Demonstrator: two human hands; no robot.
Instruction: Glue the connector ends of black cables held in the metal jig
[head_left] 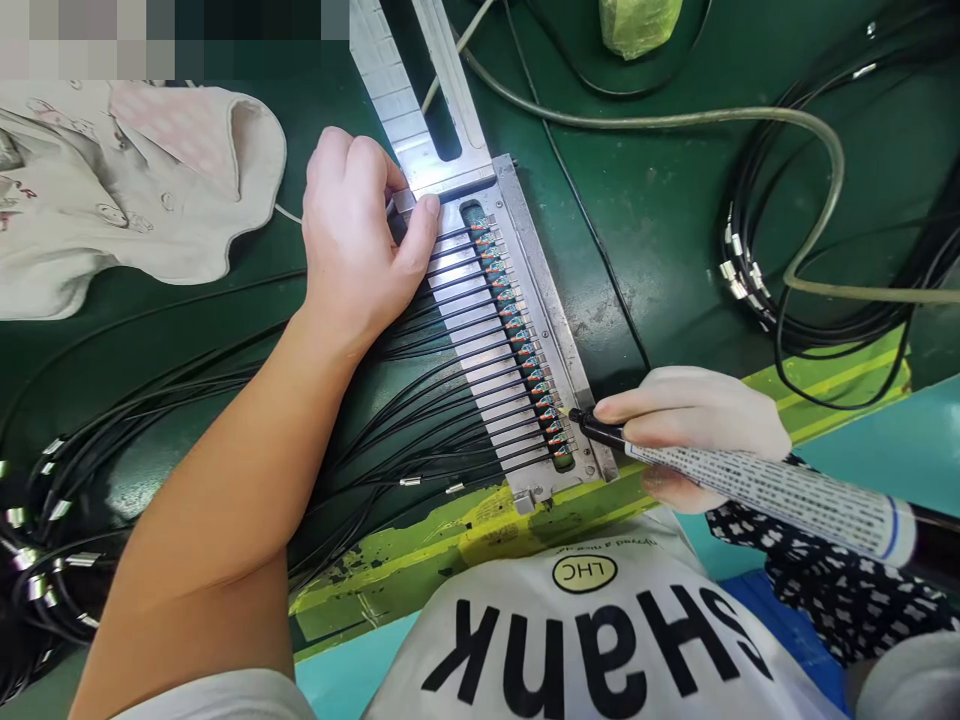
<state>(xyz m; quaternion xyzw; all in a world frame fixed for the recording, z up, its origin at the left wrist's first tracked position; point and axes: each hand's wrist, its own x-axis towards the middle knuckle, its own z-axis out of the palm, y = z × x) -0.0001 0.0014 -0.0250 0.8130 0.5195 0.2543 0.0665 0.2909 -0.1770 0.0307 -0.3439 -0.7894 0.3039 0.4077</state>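
Note:
A metal fixture (480, 345) lies slanted on the green work surface, its hinged frame (401, 110) swung back at the far end. Black cables (465, 330) run side by side across it, their stripped ends with coloured wires and small connectors lined up in a slot (517, 330). My left hand (356, 215) grips the fixture's far left edge, thumb on top. In my right hand (697, 430) is a marker pen (757, 480) with a white printed barrel. Its black tip is at the slot's near end, by the lower connectors; exact contact cannot be made out.
Looped black cables with metal ends lie at left (56, 540) and right (750, 270). A grey hose (660, 122) curves across the back. Patterned cloth (187, 190) lies at far left. Yellow-green tape (420, 540) edges the table, close to my body.

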